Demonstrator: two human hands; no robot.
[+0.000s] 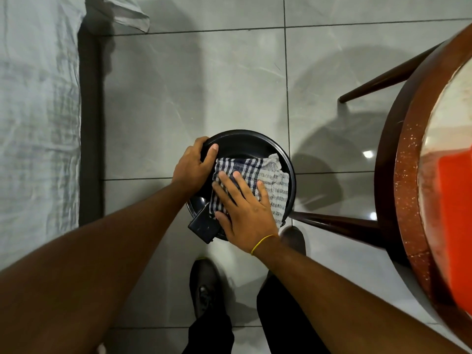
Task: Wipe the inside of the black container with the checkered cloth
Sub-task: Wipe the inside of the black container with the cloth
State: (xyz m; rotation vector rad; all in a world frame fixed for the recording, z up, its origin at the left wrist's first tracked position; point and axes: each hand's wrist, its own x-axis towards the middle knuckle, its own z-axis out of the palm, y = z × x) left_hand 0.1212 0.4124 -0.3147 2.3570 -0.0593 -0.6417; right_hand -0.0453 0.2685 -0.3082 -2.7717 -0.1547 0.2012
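Note:
A round black container (245, 144) is held in the air above a tiled floor, its open side facing me. My left hand (194, 169) grips its left rim, thumb curled inside. The checkered cloth (273, 180), dark blue and white on one half and pale grey on the other, lies spread inside the container. My right hand (245, 213) rests flat on the cloth with fingers spread, pressing it against the inner surface. A flat black rectangular piece (204, 226) sticks out at the container's near edge, under my right hand.
A round wooden table (408, 187) with dark legs stands at the right, with an orange object (457, 200) on it. A bed with a pale sheet (38, 111) runs along the left. Grey floor tiles (191, 85) lie ahead; my shoes (204, 284) are below.

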